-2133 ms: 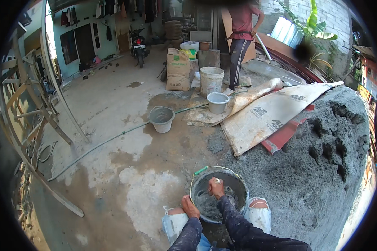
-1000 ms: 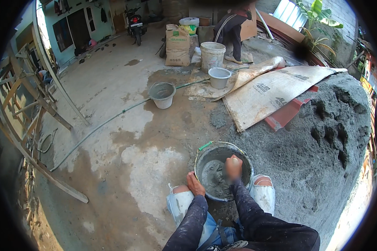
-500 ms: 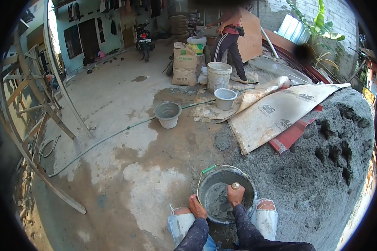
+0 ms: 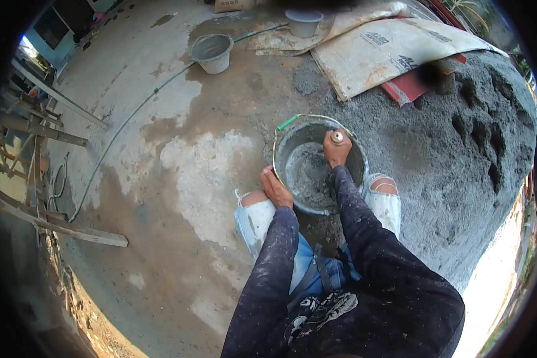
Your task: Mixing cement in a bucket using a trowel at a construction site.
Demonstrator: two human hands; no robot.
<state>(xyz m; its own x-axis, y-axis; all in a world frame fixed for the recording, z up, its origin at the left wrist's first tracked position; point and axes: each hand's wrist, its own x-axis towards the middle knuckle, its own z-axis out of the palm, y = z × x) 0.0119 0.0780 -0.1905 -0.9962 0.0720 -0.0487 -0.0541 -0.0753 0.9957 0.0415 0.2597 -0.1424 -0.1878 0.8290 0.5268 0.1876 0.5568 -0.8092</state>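
Note:
Between my knees stands a dark bucket (image 4: 288,156) with wet grey mortar (image 4: 308,172) in it. My left hand (image 4: 276,188) is closed on the near left part of its rim. Inside the bucket, my right hand (image 4: 336,151) is wrapped round the upright handle of a trowel (image 4: 337,137); only the rounded handle end shows, and the blade is hidden below my fist. The bucket's wire bail, with a green grip (image 4: 288,123), leans against the far rim.
To the right rises a heap of grey sand (image 4: 441,161), partly covered by a pale sheet (image 4: 376,56) over a red panel (image 4: 406,88). Farther off stand a grey bucket (image 4: 212,53) and a smaller pail (image 4: 303,22). A green hose (image 4: 131,116) crosses the floor; wooden framing (image 4: 65,224) is at left.
The view has tilted down, so the person at the back, the motorcycle and the tall bucket have left it. Both hands keep their holds; the right fist sits slightly farther into the bucket.

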